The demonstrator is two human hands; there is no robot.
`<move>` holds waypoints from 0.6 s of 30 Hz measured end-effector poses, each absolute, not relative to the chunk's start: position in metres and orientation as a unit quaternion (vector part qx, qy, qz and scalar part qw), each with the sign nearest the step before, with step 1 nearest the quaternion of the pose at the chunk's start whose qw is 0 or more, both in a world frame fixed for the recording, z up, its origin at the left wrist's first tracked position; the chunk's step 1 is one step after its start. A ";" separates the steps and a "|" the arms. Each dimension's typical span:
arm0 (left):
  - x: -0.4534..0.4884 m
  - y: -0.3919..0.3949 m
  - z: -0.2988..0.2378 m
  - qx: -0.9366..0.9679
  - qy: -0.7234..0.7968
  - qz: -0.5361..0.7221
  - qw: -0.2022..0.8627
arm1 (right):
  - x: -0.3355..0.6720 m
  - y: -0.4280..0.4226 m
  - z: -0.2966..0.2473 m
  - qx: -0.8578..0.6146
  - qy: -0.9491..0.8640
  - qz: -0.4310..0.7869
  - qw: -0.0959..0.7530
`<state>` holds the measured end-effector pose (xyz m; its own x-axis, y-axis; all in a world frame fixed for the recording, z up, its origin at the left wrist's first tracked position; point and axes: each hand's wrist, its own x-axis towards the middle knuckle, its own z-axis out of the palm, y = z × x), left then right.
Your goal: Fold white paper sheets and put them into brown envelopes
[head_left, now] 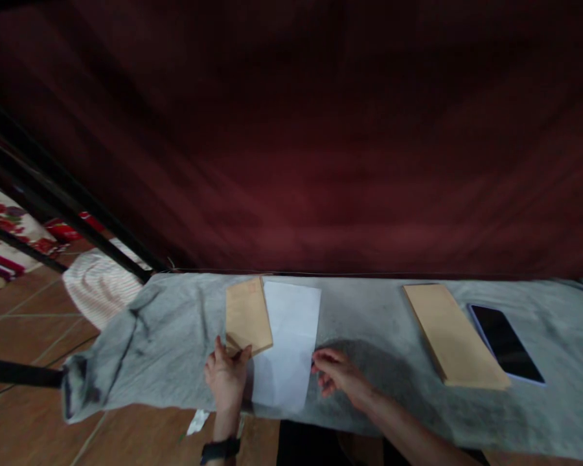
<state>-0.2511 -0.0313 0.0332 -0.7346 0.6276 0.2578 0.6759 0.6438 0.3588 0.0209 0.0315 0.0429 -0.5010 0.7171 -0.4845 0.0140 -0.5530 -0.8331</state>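
Observation:
A small stack of brown paper envelopes [247, 314] lies on the grey cloth, overlapping the left side of a sheet of white paper [291, 336]. My left hand [226, 372] grips the near edge of the stack, its thumb and fingers set apart along that edge. At the right edge of the white paper, my right hand [337, 372] is curled with its fingertips closed at the edge. How much of the paper is between those fingertips is hard to see. The paper's left part is hidden under the envelopes.
Farther right lie a thicker stack of brown envelopes [454, 336] and a dark-screened phone [505, 343]. Grey cloth [369, 310] covers the narrow surface. A dark red curtain [296, 162] hangs behind. Black metal bars [78, 220] and a striped cloth [102, 281] are at left.

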 end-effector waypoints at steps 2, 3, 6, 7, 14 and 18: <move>-0.251 -0.033 0.033 -0.364 -0.900 -0.234 0.053 | 0.019 0.034 0.043 -0.453 -0.432 0.748 0.220; -0.250 -0.034 0.033 -0.365 -0.898 -0.240 0.054 | 0.018 0.035 0.043 -0.456 -0.440 0.743 0.215; -0.243 -0.036 0.032 -0.369 -0.891 -0.257 0.057 | 0.014 0.035 0.039 -0.470 -0.463 0.720 0.215; -0.241 -0.036 0.031 -0.368 -0.889 -0.264 0.059 | 0.013 0.035 0.037 -0.477 -0.472 0.709 0.219; -0.237 -0.038 0.022 -0.364 -0.871 -0.320 0.080 | 0.010 0.035 0.037 -0.517 -0.481 0.672 0.225; -0.233 -0.038 0.022 -0.359 -0.863 -0.344 0.095 | 0.011 0.037 0.042 -0.517 -0.476 0.676 0.223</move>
